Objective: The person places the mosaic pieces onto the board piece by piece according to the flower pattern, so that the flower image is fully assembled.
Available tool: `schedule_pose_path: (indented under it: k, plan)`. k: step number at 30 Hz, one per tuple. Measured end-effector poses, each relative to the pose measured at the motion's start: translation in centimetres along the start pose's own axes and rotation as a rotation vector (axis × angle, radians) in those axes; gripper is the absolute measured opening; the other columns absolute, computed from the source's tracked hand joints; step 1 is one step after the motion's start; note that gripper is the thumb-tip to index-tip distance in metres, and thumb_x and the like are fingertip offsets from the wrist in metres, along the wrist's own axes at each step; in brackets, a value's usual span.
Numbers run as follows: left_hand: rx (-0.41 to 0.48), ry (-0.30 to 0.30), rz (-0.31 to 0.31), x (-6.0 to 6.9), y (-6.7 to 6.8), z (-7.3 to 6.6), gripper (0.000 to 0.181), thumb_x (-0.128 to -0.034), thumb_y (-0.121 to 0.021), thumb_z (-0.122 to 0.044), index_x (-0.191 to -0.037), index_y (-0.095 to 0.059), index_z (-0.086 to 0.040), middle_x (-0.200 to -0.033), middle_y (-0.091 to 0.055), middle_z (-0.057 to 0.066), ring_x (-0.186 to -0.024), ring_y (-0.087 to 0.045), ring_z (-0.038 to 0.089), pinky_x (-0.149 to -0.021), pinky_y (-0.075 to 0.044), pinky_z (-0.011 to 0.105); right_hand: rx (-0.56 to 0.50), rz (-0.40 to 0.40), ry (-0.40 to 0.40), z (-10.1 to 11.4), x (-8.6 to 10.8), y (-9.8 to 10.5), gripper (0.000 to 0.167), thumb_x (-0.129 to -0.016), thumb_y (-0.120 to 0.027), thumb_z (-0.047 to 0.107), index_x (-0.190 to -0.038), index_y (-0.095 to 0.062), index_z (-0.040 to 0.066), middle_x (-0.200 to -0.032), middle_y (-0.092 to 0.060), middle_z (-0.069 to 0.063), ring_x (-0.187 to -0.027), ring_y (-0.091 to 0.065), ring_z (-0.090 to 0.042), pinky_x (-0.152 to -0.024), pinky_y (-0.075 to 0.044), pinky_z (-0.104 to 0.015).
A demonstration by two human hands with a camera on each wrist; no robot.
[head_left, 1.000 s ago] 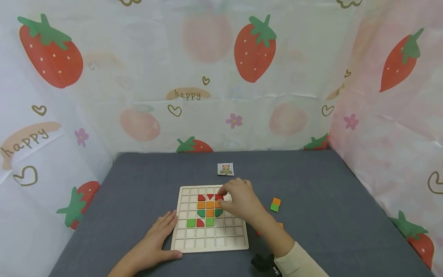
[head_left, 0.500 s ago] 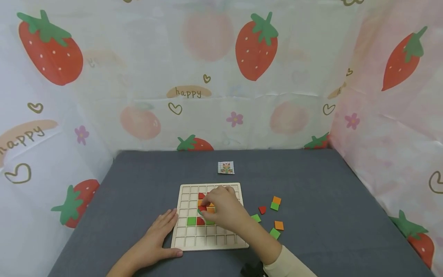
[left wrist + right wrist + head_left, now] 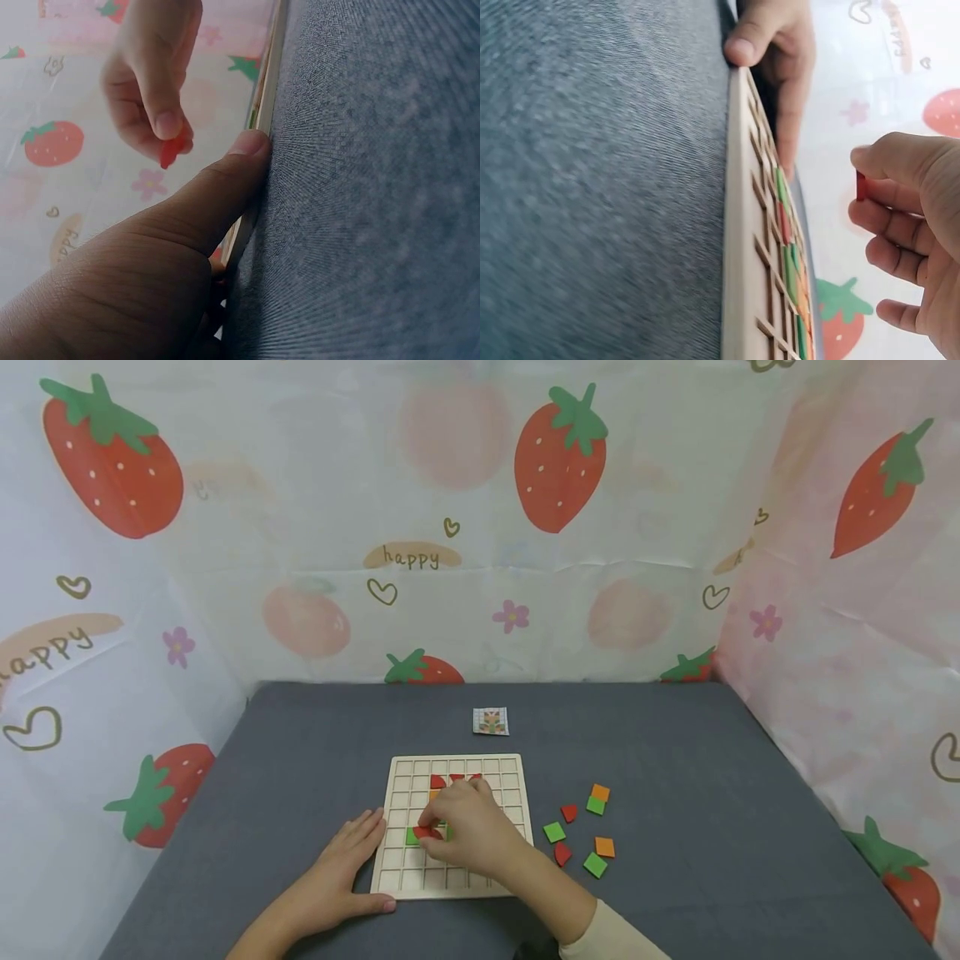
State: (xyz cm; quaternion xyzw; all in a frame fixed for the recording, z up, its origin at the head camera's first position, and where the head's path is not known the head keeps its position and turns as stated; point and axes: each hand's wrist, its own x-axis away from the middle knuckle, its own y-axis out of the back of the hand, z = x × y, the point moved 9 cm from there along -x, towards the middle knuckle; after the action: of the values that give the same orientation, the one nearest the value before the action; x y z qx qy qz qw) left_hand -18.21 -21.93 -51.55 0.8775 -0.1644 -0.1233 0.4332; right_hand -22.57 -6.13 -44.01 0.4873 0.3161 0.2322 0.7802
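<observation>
A square wooden grid board (image 3: 397,862) lies on the table with coloured tiles set in its middle cells. Above it my right hand (image 3: 474,828) pinches a small red tile (image 3: 861,186) between thumb and fingertips, held apart from the board. In the left wrist view that red tile (image 3: 172,150) points downward from the fingers. My left hand (image 3: 347,870) touches the board's left side with extended fingers, its thumb at the near left corner. A light green tile (image 3: 412,837) and a red tile (image 3: 438,782) show on the board; my right hand hides several others.
Right of the board lie loose tiles: orange ones (image 3: 604,847), light green ones (image 3: 595,865) and red ones (image 3: 562,854). An orange tile (image 3: 600,792) touches a green one (image 3: 596,806). Behind the board lies a small pattern card (image 3: 491,722). Strawberry-printed cloth (image 3: 450,610) surrounds the table.
My right hand has moved left and nearer across the board, carrying a red tile from the upper rows. Loose tiles at the right have come into view. The left hand stays in place.
</observation>
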Motion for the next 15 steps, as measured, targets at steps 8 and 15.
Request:
schedule_pose_path:
  k: [8, 15]
  plan:
    - [-0.01, 0.002, -0.012, 0.0, 0.1, -0.2, 0.114, -0.0767, -0.078, -0.067, -0.159, -0.034, -0.001, -0.168, -0.026, 0.019, -0.156, -0.02, 0.04, -0.116, 0.01, 0.009, 0.022, 0.038, 0.012, 0.5, 0.1, -1.5, 0.012, -0.088, -0.081, 0.038, -0.096, -0.079, 0.029, -0.086, -0.064, 0.02, -0.086, -0.049, -0.003, -0.097, -0.041, -0.043]
    - [0.001, 0.011, -0.006, 0.0, 0.0, 0.0, 0.114, -0.0768, -0.078, -0.067, -0.16, -0.033, -0.002, -0.168, -0.025, 0.019, -0.156, -0.019, 0.039, -0.116, 0.009, 0.009, 0.08, 0.038, 0.046, 1.1, 0.2, -2.3, 0.012, -0.087, -0.081, 0.038, -0.094, -0.078, 0.029, -0.087, -0.066, 0.018, -0.09, -0.054, -0.005, -0.098, -0.042, -0.043]
